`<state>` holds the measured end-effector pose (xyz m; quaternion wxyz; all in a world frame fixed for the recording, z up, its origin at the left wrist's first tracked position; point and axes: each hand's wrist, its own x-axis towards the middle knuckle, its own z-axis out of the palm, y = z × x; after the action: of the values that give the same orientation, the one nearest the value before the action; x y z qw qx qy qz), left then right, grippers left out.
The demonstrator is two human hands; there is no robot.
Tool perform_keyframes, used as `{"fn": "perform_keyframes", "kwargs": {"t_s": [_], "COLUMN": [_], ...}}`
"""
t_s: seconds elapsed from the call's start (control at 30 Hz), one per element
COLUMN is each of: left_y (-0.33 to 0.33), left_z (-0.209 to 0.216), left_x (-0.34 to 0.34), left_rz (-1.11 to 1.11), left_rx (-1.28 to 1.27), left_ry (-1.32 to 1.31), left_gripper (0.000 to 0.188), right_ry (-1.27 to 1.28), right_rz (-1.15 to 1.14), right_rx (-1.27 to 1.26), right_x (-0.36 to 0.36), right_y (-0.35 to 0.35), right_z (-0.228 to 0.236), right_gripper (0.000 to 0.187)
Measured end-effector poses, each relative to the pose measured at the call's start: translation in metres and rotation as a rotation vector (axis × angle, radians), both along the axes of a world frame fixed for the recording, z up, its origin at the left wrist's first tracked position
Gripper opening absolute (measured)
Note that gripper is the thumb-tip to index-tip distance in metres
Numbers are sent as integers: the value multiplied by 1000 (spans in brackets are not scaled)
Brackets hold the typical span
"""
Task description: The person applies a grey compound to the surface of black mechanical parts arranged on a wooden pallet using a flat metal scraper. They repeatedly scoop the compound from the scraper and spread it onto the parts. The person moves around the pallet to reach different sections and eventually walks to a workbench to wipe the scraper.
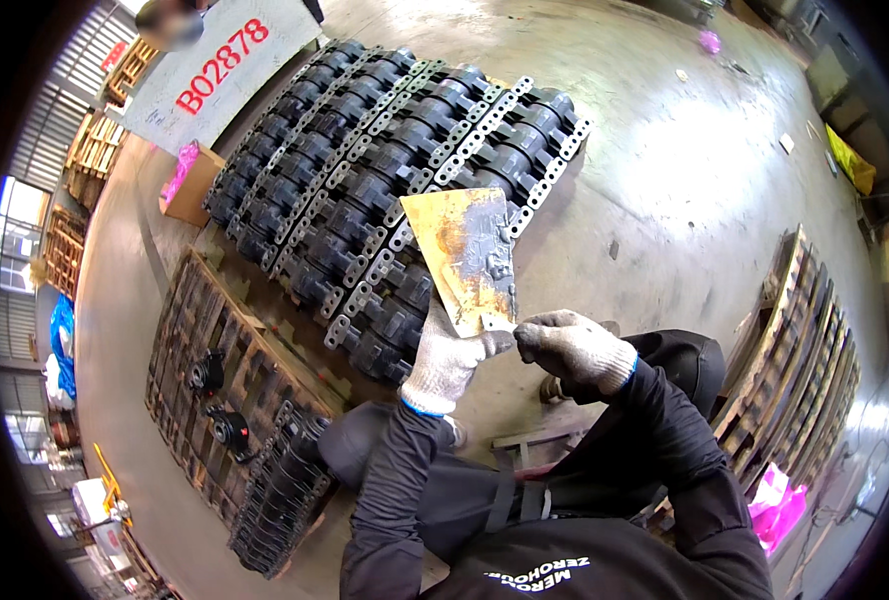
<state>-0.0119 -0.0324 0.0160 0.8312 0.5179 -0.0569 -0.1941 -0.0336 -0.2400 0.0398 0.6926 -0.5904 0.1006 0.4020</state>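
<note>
My left hand (446, 365), in a whitish knit glove with a blue cuff edge, grips the lower end of a flat piece of cardboard (445, 235). The cardboard is tan and stained, and thick dark grey paste (487, 240) is smeared along its right side. Close to its lower right corner, my right hand (577, 350) is closed with fingertips darkened, near my left thumb. Whatever those fingers pinch, if anything, is hidden. Beyond the cardboard lie several rows of black metal rollers (373, 170) with perforated side plates.
At left a wooden pallet (200, 330) bears two small black parts and a bundle of dark metal pieces (283, 490). Another pallet (790, 365) lies at right, beside a pink bag (777, 508). A cardboard box (193, 190) and a grey panel (190, 75) stand at far left.
</note>
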Motion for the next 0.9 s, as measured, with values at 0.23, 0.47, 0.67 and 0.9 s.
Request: {"fn": "perform_keyframes", "kwargs": {"t_s": [0.23,0.47,0.67,0.9], "left_y": [-13,-23,-25,-18], "left_z": [-3,5,3,-5], "left_x": [-5,-6,-5,-5], "left_rz": [94,166,162,213], "left_rx": [71,-29,-42,-19], "left_ry": [49,111,188,158], "left_gripper": [69,61,57,53], "right_ry": [63,10,-79,-39], "right_rz": [-143,-196,-228,-208], "right_rx": [115,58,-16,17], "right_x": [1,0,1,8], "right_y": [-8,-5,-3,0], "right_z": [-5,7,12,11], "right_gripper": [26,31,31,29]}}
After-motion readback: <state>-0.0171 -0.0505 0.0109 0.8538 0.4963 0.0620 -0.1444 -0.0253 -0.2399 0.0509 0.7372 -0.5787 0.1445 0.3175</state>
